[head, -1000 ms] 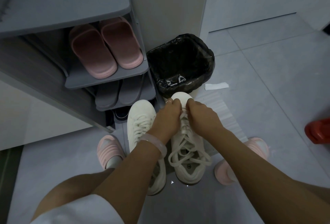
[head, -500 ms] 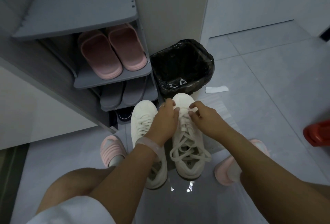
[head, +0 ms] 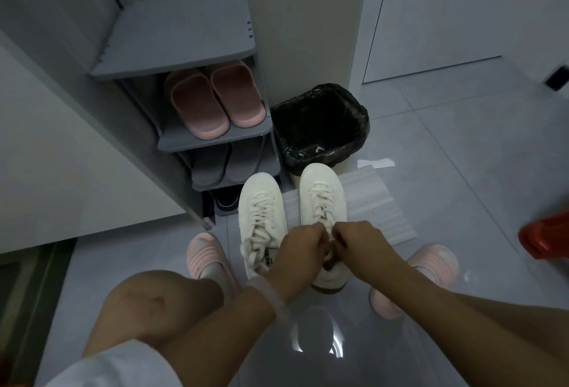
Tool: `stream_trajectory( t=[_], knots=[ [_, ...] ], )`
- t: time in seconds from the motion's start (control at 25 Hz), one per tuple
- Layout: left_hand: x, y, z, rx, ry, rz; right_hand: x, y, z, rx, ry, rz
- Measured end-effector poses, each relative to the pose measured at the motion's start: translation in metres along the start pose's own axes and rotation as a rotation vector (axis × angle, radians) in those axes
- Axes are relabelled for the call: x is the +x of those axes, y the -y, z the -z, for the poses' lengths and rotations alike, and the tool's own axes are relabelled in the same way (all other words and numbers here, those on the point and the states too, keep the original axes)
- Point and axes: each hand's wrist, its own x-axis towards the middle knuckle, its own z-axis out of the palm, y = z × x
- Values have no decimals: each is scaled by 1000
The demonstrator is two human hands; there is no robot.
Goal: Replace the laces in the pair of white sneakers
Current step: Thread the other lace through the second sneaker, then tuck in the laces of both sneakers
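1. Sneaker on the left, white and low-cut, stands on the grey tiled floor beside the grey plastic shoe rack; its white laces are threaded but hang loose and untied, and it is untouched.
2. Black print on its insole is too small to read.
3. Left hand and right hand are both curled at the tongue end of the right white sneaker, each seemingly pinching a lace end.
4. Judging by that, the work is in an early stage: no lace is out, and no replacement laces show.
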Motion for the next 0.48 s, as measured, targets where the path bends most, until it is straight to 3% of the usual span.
stream_trajectory(
  t=[0.08, 0.2, 0.32, 0.4, 0.48],
  knots=[
    [4, 9, -1, 56, -11, -60, 3, -5, -5, -171, 66, 57],
    [4, 11, -3, 460, 148, -236, 6, -5, -12, -311, 182, 112],
    [-2, 11, 12, 379, 83, -301, 7, 2, -5, -304, 234, 116],
    [-2, 26, 34, 146, -154, -147, 6, 1, 11, -246, 146, 116],
    [-4, 55, 57, -25, -345, 123, 6, -6, 23, -103, -34, 51]
  ],
)
